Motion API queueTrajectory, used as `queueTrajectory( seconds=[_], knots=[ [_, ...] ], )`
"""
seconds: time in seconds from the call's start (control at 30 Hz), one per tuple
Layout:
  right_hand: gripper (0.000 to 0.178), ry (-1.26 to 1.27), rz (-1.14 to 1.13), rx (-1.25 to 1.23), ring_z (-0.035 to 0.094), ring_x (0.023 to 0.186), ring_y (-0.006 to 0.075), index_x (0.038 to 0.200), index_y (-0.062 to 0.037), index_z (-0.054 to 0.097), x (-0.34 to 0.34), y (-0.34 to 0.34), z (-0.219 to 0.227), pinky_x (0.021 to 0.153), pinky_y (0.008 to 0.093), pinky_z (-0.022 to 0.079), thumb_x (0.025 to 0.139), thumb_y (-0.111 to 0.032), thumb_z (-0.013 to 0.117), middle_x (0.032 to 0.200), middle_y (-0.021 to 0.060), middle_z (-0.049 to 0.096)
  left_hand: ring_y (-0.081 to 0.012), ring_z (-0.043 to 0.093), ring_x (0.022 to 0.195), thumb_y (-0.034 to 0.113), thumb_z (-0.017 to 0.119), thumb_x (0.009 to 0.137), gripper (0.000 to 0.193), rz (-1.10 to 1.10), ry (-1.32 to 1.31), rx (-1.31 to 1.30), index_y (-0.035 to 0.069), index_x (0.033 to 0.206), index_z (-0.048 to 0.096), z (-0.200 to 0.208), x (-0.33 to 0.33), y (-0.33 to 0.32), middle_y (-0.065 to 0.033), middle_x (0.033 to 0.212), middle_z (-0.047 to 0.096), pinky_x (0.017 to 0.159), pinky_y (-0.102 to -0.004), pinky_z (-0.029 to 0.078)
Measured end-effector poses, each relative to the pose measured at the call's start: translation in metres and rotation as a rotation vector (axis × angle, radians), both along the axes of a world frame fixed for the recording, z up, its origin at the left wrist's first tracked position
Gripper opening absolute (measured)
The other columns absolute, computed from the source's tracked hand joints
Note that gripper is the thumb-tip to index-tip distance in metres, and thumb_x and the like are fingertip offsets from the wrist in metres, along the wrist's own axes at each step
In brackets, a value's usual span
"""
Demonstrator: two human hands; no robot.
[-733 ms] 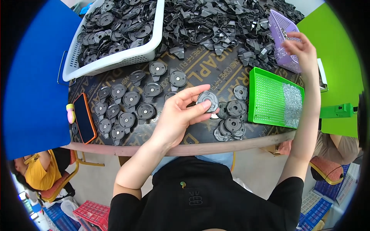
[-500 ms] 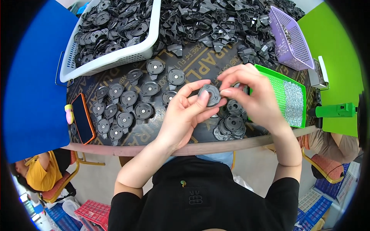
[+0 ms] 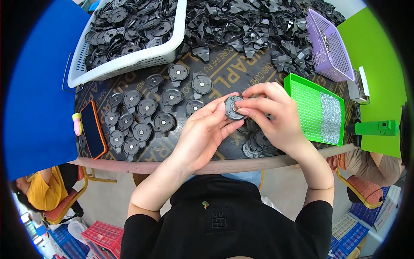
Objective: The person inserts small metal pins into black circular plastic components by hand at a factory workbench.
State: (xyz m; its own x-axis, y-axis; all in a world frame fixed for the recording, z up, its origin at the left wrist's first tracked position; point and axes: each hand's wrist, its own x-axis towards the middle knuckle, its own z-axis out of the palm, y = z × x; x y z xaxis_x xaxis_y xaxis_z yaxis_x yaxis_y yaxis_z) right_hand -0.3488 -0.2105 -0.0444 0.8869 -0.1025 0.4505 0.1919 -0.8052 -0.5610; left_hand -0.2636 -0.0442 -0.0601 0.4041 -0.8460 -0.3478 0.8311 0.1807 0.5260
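My left hand (image 3: 202,129) grips a round dark grey plastic disc (image 3: 230,113) by its rim, thumb on the near side and fingers behind. At the disc's centre, the fingertips of my right hand (image 3: 269,113) pinch a small shiny metal piece (image 3: 236,107), too small to make out its exact kind. Under my right hand lies a small heap of similar grey discs (image 3: 255,144), partly hidden by it. To the left, several black discs with tabs (image 3: 164,122) lie spread on the table, each with a bright metal centre.
A white basket (image 3: 125,69) of black discs stands back left, beside a pile of black plastic pieces (image 3: 246,30). On the right are a purple basket (image 3: 330,67), a green tray (image 3: 302,112) of small metal parts and a green electric screwdriver (image 3: 375,127). A phone (image 3: 92,129) lies left.
My right fingertips have moved in from beside the disc onto its centre, with the small metal piece between them. My left hand still holds the disc, now tilted a little.
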Motion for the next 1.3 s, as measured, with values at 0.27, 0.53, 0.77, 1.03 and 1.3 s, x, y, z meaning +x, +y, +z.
queueTrajectory(
  seconds=[0.27, 0.53, 0.77, 1.03, 1.3],
  knots=[
    [0.013, 0.018, 0.070, -0.194, 0.054, 0.078, 0.0180, 0.084, -0.0096, 0.070, 0.002, -0.001, 0.010, 0.062, 0.0303, 0.046, 0.072, -0.012, 0.072, 0.089, -0.0004, 0.061, -0.0150, 0.055, 0.112, 0.018, 0.045, 0.099, 0.037, 0.010, 0.007, 0.040, -0.002, 0.130, 0.046, 0.003, 0.002, 0.004, -0.0091, 0.120, 0.057, 0.095, -0.0308, 0.046],
    [0.016, -0.074, 0.070, -0.407, 0.055, 0.078, 0.0166, 0.081, -0.0101, 0.069, 0.001, 0.003, 0.011, 0.060, 0.0280, 0.048, 0.066, -0.015, 0.074, 0.089, -0.0021, 0.062, -0.0150, 0.057, 0.109, 0.016, 0.046, 0.098, 0.037, 0.012, -0.047, 0.058, -0.003, 0.129, 0.046, 0.001, 0.002, 0.005, -0.0096, 0.118, 0.058, 0.094, -0.0295, 0.048],
    [0.016, -0.208, -0.056, -0.457, 0.058, 0.074, 0.0182, 0.081, -0.0102, 0.067, 0.003, -0.009, 0.023, 0.063, 0.0287, 0.050, 0.067, -0.011, 0.074, 0.087, 0.0005, 0.063, -0.0206, 0.058, 0.110, 0.016, 0.048, 0.097, 0.034, 0.033, 0.005, 0.041, -0.003, 0.125, 0.049, -0.002, 0.003, 0.009, -0.0128, 0.118, 0.059, 0.095, -0.0336, 0.047],
    [0.020, 0.026, -0.990, -0.683, 0.064, 0.083, 0.0269, 0.095, -0.0092, 0.068, -0.011, -0.219, 0.059, 0.069, 0.0366, 0.050, 0.080, -0.022, 0.068, 0.090, 0.0089, 0.067, -0.0311, 0.058, 0.112, 0.016, 0.043, 0.098, 0.034, -0.063, -0.046, 0.044, -0.004, 0.126, 0.045, 0.009, 0.003, 0.017, -0.0182, 0.119, 0.058, 0.092, -0.0352, 0.050],
    [0.030, 0.267, -0.024, -0.504, 0.058, 0.100, 0.0249, 0.102, -0.0082, 0.067, 0.028, -0.144, 0.009, 0.087, 0.0354, 0.049, 0.072, -0.002, 0.069, 0.101, 0.0062, 0.065, -0.0316, 0.057, 0.113, 0.016, 0.042, 0.099, 0.033, 0.003, -0.049, 0.073, -0.004, 0.124, 0.044, 0.007, 0.004, 0.026, -0.0192, 0.120, 0.058, 0.093, -0.0343, 0.049]
  ],
)
